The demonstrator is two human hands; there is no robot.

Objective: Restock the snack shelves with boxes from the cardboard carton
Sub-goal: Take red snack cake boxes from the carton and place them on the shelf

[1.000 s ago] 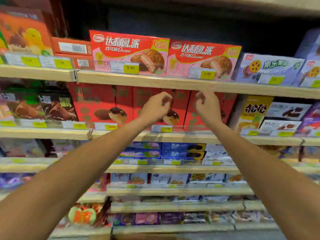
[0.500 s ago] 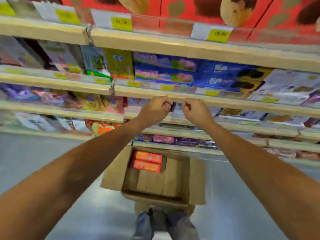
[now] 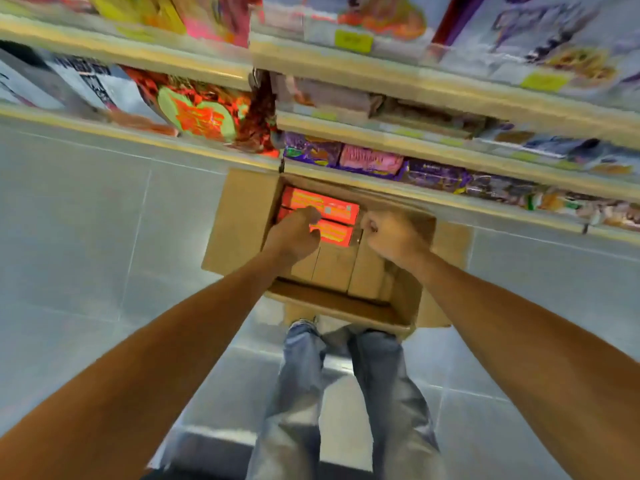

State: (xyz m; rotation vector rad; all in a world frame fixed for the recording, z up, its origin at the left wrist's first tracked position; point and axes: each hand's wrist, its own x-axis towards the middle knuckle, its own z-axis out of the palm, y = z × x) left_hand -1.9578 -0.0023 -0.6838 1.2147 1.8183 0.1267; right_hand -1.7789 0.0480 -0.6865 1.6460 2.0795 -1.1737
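One open cardboard carton (image 3: 239, 220) sits on the grey tiled floor (image 3: 86, 237), its flaps folded outward. Everything here is placed from that carton.

Two red snack boxes (image 3: 323, 205) lie in its far left corner. They touch each other, one against the far wall and the second red box (image 3: 335, 233) just nearer. Each shows a long narrow face upward. Their long axes run left to right, along the carton's far wall, dipping slightly toward the right. Tan cardboard panels (image 3: 334, 268) cover the rest of the carton's inside; blur hides how many.

Two bare hands hang over the carton's opening. The left hand (image 3: 294, 235) is over the near ends of the two red boxes, its fingers curled together into a fist with nothing in them. The right hand (image 3: 394, 237) is over the carton's right half, its fingers likewise curled in and holding nothing.

Beyond the carton's far wall rise three tiers of snack shelves (image 3: 450, 155), packed with blurred packets. Two legs in blue jeans (image 3: 301, 393) stand at its near wall.
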